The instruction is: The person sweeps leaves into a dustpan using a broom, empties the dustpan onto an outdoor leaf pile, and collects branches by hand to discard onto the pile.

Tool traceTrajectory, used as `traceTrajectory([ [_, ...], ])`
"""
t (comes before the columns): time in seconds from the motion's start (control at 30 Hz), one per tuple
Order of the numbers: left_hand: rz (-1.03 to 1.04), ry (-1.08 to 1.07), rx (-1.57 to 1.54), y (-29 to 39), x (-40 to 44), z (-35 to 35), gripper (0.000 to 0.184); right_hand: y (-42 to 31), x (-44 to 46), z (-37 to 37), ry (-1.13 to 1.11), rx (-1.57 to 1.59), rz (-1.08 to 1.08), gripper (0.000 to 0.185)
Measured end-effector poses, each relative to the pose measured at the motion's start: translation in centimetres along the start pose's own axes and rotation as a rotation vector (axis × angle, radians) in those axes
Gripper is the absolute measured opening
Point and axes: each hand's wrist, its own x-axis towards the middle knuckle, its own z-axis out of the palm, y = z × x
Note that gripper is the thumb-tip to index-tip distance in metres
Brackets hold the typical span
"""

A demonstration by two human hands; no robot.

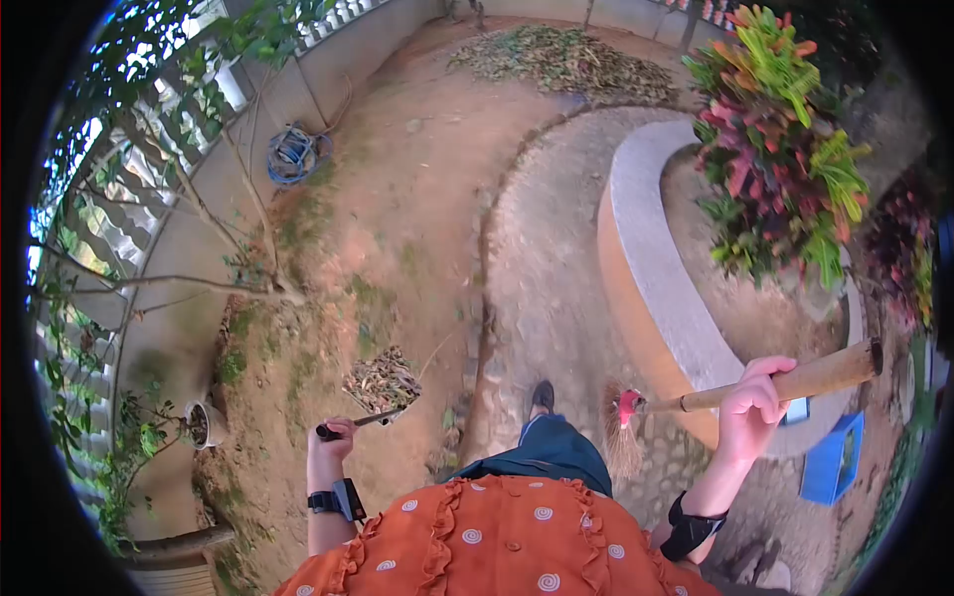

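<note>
Head view has the broom (628, 405) on the right, near the curved wall (651, 238); the right hand (755, 405) is wrapped around its thick handle. It seems light, stiff in the pole, soft in the bristles; the middle of the pole should balance well. The left hand (336, 437) has a narrow grip on the dustpan (389, 414), which holds loose, dry leaves (380, 379). Inside the blue container (825, 467), I cannot tell.

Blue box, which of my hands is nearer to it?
Right. Your right hand, on the broom handle, is just up and left of the blue box; your left hand, on a dark handle, is far across the view.
</note>
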Motion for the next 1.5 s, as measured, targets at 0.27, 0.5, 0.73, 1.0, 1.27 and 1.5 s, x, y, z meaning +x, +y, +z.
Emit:
traceTrajectory([
  [0.27,0.067,-0.012,-0.060,-11.2,12.8,18.9,0.005,0.1,31.2,1.4,-0.054,0.021,0.053,0.030],
  [0.5,-0.043,-0.076,-0.192,-13.7,30.3,30.6,0.008,-3.1,55.9,-1.6,-0.112,0.042,0.055,0.032],
  [0.73,0.015,-0.117,-0.097,-15.4,44.2,47.7,0.013,-1.4,75.8,-3.6,-0.153,0.036,-0.083,0.030],
  [1.0,0.083,-0.056,-0.057,-14.3,59.0,70.2,0.013,0.0,98.5,-10.7,-0.179,-0.027,-0.214,0.034],
  [1.27,0.169,-0.072,0.026,-18.6,73.5,95.4,0.015,1.0,126.3,-14.6,-0.132,-0.107,-0.342,0.040],
  [1.5,0.099,-0.022,0.010,-22.5,83.7,117.0,0.013,3.9,146.2,-14.1,-0.116,-0.191,-0.390,0.039],
])
